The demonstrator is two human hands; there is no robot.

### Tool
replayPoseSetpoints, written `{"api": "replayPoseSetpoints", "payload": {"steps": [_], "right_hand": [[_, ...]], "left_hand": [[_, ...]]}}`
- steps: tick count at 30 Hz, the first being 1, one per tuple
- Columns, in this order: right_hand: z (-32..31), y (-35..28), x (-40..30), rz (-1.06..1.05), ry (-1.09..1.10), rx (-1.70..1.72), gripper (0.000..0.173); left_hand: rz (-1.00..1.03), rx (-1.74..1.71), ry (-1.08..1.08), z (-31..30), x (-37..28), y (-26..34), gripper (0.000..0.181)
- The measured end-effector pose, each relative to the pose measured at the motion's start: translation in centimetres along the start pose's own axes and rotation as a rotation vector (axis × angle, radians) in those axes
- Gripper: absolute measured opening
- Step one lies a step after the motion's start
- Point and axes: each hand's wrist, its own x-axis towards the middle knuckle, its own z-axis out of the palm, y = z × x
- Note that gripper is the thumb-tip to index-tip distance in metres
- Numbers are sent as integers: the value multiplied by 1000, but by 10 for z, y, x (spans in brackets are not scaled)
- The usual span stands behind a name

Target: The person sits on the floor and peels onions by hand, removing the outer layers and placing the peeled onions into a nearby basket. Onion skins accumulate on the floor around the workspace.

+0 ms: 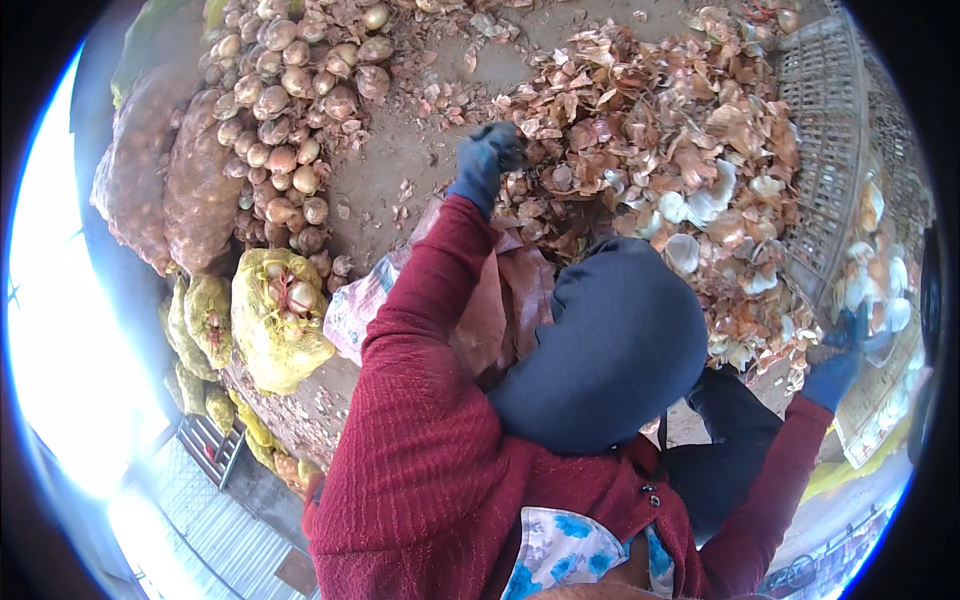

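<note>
My left hand (489,159), in a blue and black glove, is held with curled fingers at the left edge of a heap of dry onion skins (667,127). Whatever may be inside those fingers is hidden. Far to the right, my right hand (836,356), also gloved in blue, is over or beside peeled white onions (870,277); blur conceals its grip. Unpeeled onions (277,135) lie piled on the ground to the left of my left hand. A pinkish woven sack (480,300) is under my left forearm, beside a rounded dark cloth-covered form (607,345).
Full mesh sacks (199,180) stand behind the onion pile. A yellow net bag of onions (277,319) sits nearer, with several more behind it. Along the skin heap's right side leans a grey slatted plastic crate (821,135). A metal rack (214,450) is at lower left.
</note>
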Motion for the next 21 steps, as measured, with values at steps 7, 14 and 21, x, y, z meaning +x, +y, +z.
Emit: {"api": "replayPoseSetpoints", "payload": {"steps": [7,14,21], "right_hand": [[37,-9,-19,-51,128,-32,49],[61,-14,-39,-169,243,-278,31],[48,-19,-31,12,204,-69,50]], "left_hand": [[444,1124,546,-128,112,76,31],[284,1708,617,-199,180,156,52],[-20,1514,435,-221,174,177,54]]}}
